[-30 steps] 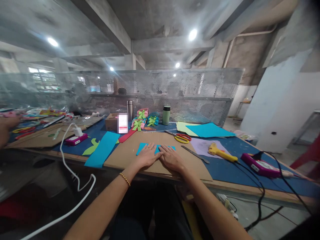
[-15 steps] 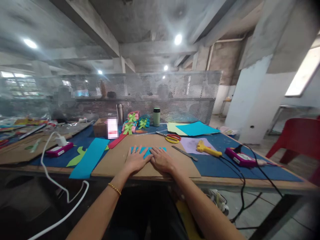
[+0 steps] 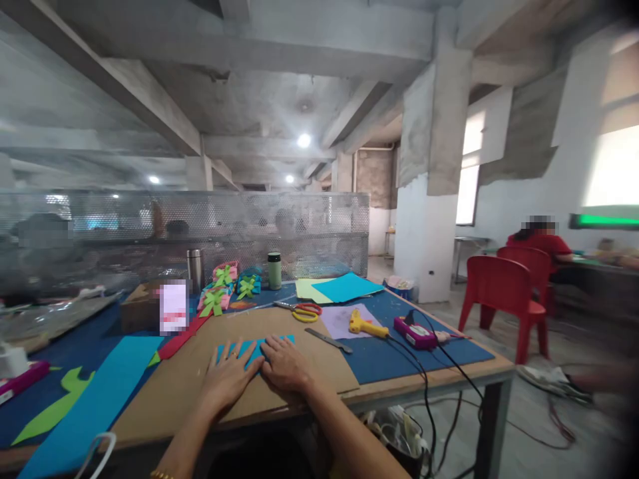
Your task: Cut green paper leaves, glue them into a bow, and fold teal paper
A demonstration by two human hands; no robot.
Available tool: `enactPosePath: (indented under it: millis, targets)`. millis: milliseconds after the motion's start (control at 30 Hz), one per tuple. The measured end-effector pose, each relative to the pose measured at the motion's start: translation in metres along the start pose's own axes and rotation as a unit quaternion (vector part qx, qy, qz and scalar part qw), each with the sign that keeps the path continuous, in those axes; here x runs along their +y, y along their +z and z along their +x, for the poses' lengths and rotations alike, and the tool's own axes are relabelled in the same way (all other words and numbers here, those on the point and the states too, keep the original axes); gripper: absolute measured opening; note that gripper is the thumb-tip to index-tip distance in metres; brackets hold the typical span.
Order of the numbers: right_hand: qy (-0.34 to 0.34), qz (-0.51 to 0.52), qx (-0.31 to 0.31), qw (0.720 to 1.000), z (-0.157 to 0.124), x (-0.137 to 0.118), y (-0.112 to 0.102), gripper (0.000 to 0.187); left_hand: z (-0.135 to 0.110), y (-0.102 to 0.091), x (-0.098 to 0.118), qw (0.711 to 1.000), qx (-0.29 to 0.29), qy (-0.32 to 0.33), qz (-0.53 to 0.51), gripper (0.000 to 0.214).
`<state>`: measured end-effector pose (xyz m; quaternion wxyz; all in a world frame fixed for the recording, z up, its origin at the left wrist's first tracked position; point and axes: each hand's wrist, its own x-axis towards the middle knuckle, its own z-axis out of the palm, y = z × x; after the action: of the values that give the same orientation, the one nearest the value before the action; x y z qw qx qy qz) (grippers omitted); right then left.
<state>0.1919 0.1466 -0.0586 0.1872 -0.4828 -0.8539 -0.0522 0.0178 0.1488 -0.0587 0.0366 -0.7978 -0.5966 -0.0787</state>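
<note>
My left hand (image 3: pixel 230 374) lies flat with its fingers spread on a small blue strip (image 3: pixel 290 339), which looks like foam sheet or stiff paper. Pressing on the same strip from the right, my right hand (image 3: pixel 285 364) has its fingers stretched out and its thumb close to the left one. Much of the strip is hidden under both hands. Beneath it is a brown cardboard sheet (image 3: pixel 170 399). A metal blade-like tool (image 3: pixel 328 340) rests to the right of my right hand, and scissors (image 3: pixel 305 311) with red and yellow handles lie beyond.
A yellow glue gun (image 3: pixel 367 324) sits on a purple sheet (image 3: pixel 333 320), its cord running off the right edge near a purple power strip (image 3: pixel 414 332). A long blue strip (image 3: pixel 100 392) lies left. Two bottles and bow-decorated items stand behind. A person in red (image 3: pixel 544 243) sits beyond red chairs (image 3: pixel 499 286).
The view has turned right and tilted up, so the table appears further left and a seated person comes into sight. Both hands stay flat on the blue strip.
</note>
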Motion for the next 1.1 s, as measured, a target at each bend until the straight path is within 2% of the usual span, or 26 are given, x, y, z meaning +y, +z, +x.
enactPosePath:
  millis: [400, 667, 900, 1100]
  targets:
    - [-0.007, 0.005, 0.012, 1.0, -0.002, -0.002, -0.001, 0.04, 0.007, 0.014, -0.008, 1.0, 0.01, 0.012, 0.026, 0.061]
    - [-0.009, 0.006, 0.021, 1.0, 0.001, 0.0, 0.005, 0.039, 0.003, 0.003, -0.004, 0.999, -0.022, 0.0, 0.025, 0.063]
    - [-0.013, 0.01, 0.02, 1.0, 0.0, 0.0, 0.003, 0.038, 0.005, 0.008, -0.007, 0.999, -0.008, 0.007, 0.033, 0.062]
    - [-0.008, 0.011, 0.014, 1.0, 0.0, 0.0, 0.003, 0.042, 0.002, 0.004, -0.004, 1.0, -0.005, 0.004, 0.016, 0.063]
